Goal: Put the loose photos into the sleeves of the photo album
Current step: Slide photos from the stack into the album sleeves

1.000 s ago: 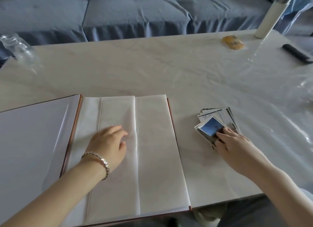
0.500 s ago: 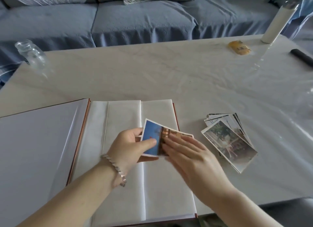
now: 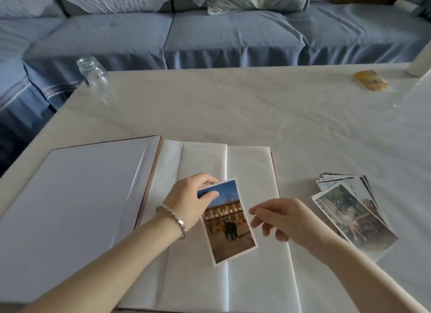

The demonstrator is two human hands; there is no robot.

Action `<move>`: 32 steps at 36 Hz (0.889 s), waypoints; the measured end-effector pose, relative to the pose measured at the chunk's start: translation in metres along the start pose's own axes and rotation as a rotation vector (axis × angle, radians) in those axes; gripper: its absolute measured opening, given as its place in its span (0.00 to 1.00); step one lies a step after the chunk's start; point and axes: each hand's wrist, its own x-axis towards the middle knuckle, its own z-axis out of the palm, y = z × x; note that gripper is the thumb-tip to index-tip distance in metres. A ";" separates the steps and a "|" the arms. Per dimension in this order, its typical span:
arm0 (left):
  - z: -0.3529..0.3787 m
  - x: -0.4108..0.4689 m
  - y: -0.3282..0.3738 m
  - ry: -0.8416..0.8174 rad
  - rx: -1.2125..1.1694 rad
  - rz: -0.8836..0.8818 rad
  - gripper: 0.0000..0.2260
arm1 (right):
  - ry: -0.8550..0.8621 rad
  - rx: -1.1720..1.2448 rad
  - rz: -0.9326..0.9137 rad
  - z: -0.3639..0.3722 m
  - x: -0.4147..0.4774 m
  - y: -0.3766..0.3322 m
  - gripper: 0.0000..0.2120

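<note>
The photo album (image 3: 251, 172) lies open at the table's near edge, showing white pages with a fold down the middle and a glossy left leaf (image 3: 77, 207). My left hand (image 3: 191, 200), with a bracelet on the wrist, pinches the top corner of a photo (image 3: 227, 228) of a brick building under blue sky, held upright over the right page. My right hand (image 3: 282, 217) hovers just right of that photo, fingers apart and holding nothing. A fanned stack of loose photos (image 3: 349, 210) rests on the table to the right of the album.
The white table (image 3: 233, 107) carries a glass jar (image 3: 93, 74) at its far left corner, a yellow packet (image 3: 370, 80) and a white cylinder (image 3: 419, 65) at the far right. A blue sofa (image 3: 233, 32) runs behind the table.
My right hand took the building photo from the stack and passed it to my left hand over the album. It has now let go, and the photo has turned upright.
</note>
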 end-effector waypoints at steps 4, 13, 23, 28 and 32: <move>0.006 -0.004 -0.005 -0.028 -0.137 0.006 0.07 | 0.049 -0.159 -0.011 0.009 0.013 0.002 0.09; 0.002 0.004 -0.006 0.056 -0.162 0.100 0.10 | 0.024 -0.369 -0.090 0.009 0.028 0.003 0.19; 0.025 -0.006 -0.039 -0.144 0.708 -0.038 0.36 | 0.544 -0.048 -0.181 -0.018 0.066 -0.014 0.14; 0.025 -0.010 -0.058 -0.003 0.724 -0.084 0.46 | 0.534 -0.118 -0.197 -0.013 0.081 -0.020 0.14; 0.021 -0.011 -0.058 -0.029 0.658 -0.102 0.38 | 0.522 -0.212 -0.236 -0.005 0.085 -0.023 0.15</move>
